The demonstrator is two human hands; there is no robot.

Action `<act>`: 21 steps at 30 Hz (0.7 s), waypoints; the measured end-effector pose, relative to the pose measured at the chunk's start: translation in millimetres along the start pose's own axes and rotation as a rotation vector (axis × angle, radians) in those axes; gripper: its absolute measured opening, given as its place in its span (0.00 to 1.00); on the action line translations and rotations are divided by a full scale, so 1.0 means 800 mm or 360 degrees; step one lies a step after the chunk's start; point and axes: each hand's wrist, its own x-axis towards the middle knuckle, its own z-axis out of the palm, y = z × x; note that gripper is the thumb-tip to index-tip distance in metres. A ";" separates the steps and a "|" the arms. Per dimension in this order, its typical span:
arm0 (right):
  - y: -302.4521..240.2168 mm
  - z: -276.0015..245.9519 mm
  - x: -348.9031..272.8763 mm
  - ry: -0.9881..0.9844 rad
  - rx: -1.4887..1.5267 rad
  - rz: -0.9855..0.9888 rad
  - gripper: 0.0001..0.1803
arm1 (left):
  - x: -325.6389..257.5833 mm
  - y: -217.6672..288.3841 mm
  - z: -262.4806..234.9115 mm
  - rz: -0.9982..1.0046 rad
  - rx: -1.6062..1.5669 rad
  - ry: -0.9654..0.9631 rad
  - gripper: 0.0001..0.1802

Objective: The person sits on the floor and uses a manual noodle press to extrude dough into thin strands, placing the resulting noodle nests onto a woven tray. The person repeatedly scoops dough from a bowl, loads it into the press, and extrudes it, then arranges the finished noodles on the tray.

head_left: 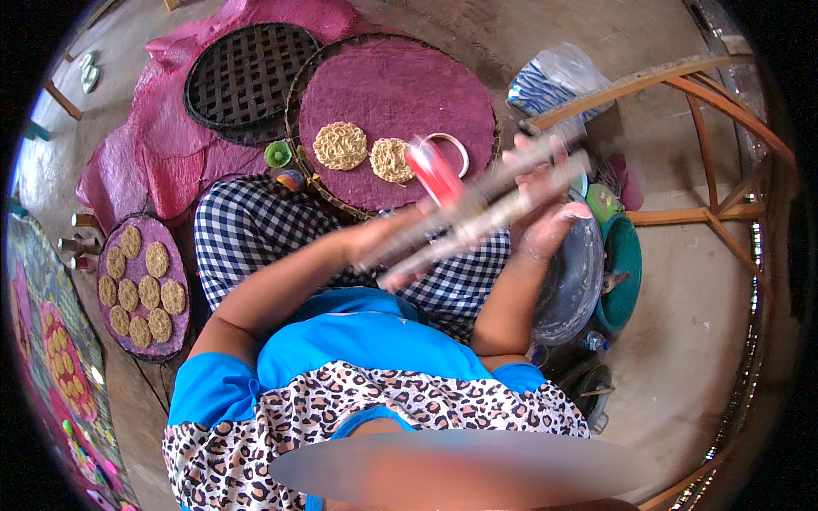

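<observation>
Curled around the left end of two long, greyish, blurred bars (486, 222), the left hand (394, 238) held them over the checked lap (264, 226), a red cylinder (434, 173) just beyond; the right hand (541, 226) met their other end, its closure too blurred to tell. At left, a purple oval tray (136, 268) bore tan discs (173, 296); then a purple-lined round tray (383, 85) bore two pale noodle rounds (340, 146); rightward stood a grey round basin (571, 289).

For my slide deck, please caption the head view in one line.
Left hand and right hand hold two blurred bars with a red tube near a round tray bearing two noodle cakes.
</observation>
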 end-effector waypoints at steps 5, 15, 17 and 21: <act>-0.043 -0.023 -0.026 -0.0075 -0.0285 -0.0201 0.35 | 0.037 -0.052 0.051 -0.0128 0.0293 0.0414 0.33; -0.098 -0.087 -0.051 0.0526 -0.0466 -0.0562 0.37 | -0.005 -0.067 -0.021 0.0884 -0.0496 0.1578 0.16; -0.088 -0.092 -0.051 0.0484 -0.0424 -0.0555 0.37 | -0.017 -0.051 -0.042 0.1192 -0.0365 0.1754 0.13; -0.079 -0.099 -0.053 0.0454 -0.0432 -0.0514 0.35 | -0.050 -0.002 -0.105 0.1392 0.0052 0.2311 0.20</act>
